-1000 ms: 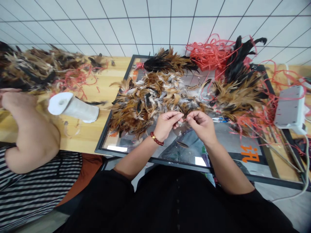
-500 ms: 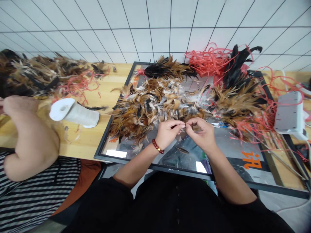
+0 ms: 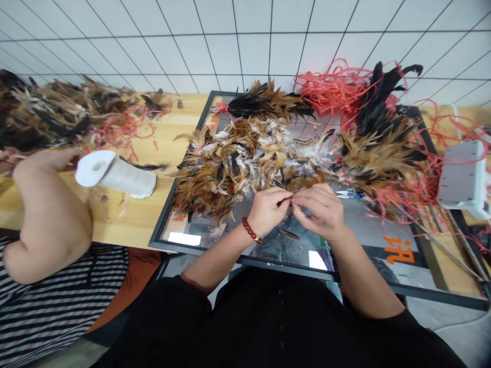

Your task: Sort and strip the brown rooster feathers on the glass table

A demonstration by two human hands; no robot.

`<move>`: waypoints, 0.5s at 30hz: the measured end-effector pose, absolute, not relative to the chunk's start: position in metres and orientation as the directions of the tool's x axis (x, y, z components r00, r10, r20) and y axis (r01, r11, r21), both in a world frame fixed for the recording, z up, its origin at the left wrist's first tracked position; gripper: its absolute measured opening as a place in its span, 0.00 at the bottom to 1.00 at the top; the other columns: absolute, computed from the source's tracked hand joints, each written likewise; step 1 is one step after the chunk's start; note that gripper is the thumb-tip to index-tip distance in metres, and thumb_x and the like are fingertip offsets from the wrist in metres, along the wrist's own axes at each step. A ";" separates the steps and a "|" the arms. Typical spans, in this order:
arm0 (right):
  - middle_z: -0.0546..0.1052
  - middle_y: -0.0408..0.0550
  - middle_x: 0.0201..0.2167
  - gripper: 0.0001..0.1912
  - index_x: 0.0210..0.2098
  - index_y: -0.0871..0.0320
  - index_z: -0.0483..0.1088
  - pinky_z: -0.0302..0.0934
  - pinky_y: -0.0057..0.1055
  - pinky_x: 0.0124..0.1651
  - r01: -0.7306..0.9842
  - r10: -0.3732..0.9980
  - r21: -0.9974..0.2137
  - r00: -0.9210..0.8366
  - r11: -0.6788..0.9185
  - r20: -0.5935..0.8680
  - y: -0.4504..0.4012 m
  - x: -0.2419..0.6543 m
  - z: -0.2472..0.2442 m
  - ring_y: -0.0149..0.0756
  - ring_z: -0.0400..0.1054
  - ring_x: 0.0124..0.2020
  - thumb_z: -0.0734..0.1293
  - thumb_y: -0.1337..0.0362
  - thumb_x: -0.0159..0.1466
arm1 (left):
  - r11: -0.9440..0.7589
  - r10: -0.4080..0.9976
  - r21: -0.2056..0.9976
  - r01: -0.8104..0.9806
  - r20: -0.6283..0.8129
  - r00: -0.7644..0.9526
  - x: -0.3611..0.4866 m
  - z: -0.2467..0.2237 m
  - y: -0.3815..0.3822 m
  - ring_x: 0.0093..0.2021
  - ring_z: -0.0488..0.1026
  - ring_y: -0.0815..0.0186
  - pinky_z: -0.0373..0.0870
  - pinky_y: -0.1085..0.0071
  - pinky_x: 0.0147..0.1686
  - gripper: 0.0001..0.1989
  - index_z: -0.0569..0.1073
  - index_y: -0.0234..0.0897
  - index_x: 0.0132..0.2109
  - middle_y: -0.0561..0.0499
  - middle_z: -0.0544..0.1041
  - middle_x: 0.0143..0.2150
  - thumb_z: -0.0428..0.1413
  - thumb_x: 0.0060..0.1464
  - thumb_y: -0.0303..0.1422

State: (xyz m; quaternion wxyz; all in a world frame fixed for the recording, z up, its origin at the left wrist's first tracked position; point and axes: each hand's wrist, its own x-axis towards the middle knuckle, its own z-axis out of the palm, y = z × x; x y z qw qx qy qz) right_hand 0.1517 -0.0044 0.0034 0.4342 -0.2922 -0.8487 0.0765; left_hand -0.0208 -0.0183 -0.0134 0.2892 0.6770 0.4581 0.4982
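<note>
Fingertip to fingertip, my left hand (image 3: 270, 208) and my right hand (image 3: 320, 210) meet over the near part of a glass-topped, black-framed board (image 3: 245, 258). Both hands are closed in a pinch. Whatever lies between the fingers is too small or too hidden to name. Just beyond them spreads a big heap of brown, white and black feathers (image 3: 238, 163). One loose dark feather (image 3: 289, 234) lies on the glass below my hands. Small blue-handled thread snips (image 3: 350, 194) rest right of my right hand.
A white spool (image 3: 126, 174) lies on the wooden table to the left, near a co-worker's arm (image 3: 53, 204) and another feather pile (image 3: 57, 112). Tangled pink ribbon (image 3: 330, 89) and feather bundles (image 3: 383, 153) sit at the back right. A white box (image 3: 460, 174) stands far right.
My right hand's fingers have drawn together and turned over more, while the left keeps its pinch. The co-worker's hand at left has shifted. The view has moved slightly.
</note>
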 end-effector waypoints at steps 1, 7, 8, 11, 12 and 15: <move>0.84 0.43 0.35 0.07 0.35 0.49 0.76 0.67 0.41 0.41 0.409 0.565 -0.401 -0.461 0.819 0.684 -0.005 0.152 0.005 0.38 0.78 0.34 0.70 0.68 0.60 | -0.398 0.915 0.859 0.321 0.395 0.077 -0.020 -0.013 -0.018 0.34 0.78 0.66 0.74 0.69 0.38 0.10 0.83 0.38 0.33 0.47 0.83 0.34 0.57 0.53 0.24; 0.83 0.50 0.42 0.11 0.45 0.50 0.76 0.69 0.42 0.47 0.460 0.700 -0.549 -0.278 0.698 0.658 -0.002 0.154 0.004 0.42 0.78 0.44 0.68 0.68 0.64 | -0.046 0.998 0.998 -0.052 0.048 0.035 -0.021 -0.007 -0.016 0.26 0.73 0.71 0.71 0.74 0.30 0.08 0.79 0.35 0.34 0.51 0.78 0.26 0.62 0.55 0.36; 0.82 0.51 0.42 0.11 0.45 0.51 0.76 0.69 0.41 0.46 0.464 0.730 -0.581 -0.257 0.668 0.633 -0.001 0.154 0.002 0.42 0.77 0.44 0.67 0.67 0.66 | -0.013 0.999 0.995 -0.101 0.017 0.039 -0.021 -0.006 -0.016 0.26 0.72 0.71 0.72 0.75 0.29 0.10 0.78 0.34 0.34 0.51 0.78 0.26 0.63 0.54 0.38; 0.81 0.51 0.42 0.10 0.46 0.51 0.77 0.69 0.40 0.47 0.437 0.783 -0.653 -0.271 0.618 0.560 0.002 0.154 -0.001 0.41 0.76 0.44 0.64 0.65 0.69 | -0.025 0.999 0.992 -0.126 0.028 0.023 -0.021 -0.004 -0.017 0.27 0.73 0.72 0.72 0.74 0.31 0.11 0.77 0.34 0.34 0.51 0.77 0.26 0.65 0.53 0.39; 0.81 0.51 0.43 0.11 0.46 0.51 0.77 0.69 0.40 0.47 0.427 0.787 -0.662 -0.284 0.616 0.548 0.002 0.154 -0.002 0.41 0.76 0.45 0.64 0.65 0.69 | -0.050 0.998 0.993 -0.107 0.052 0.020 -0.021 -0.005 -0.017 0.27 0.73 0.72 0.72 0.74 0.31 0.11 0.77 0.34 0.34 0.51 0.77 0.26 0.65 0.53 0.38; 0.80 0.51 0.44 0.11 0.49 0.51 0.76 0.68 0.41 0.48 0.419 0.783 -0.662 -0.322 0.621 0.531 0.002 0.154 -0.004 0.41 0.75 0.46 0.64 0.64 0.70 | -0.144 0.989 0.990 -0.012 0.144 0.025 -0.021 -0.007 -0.019 0.28 0.73 0.71 0.71 0.74 0.32 0.07 0.78 0.35 0.34 0.51 0.77 0.27 0.62 0.56 0.35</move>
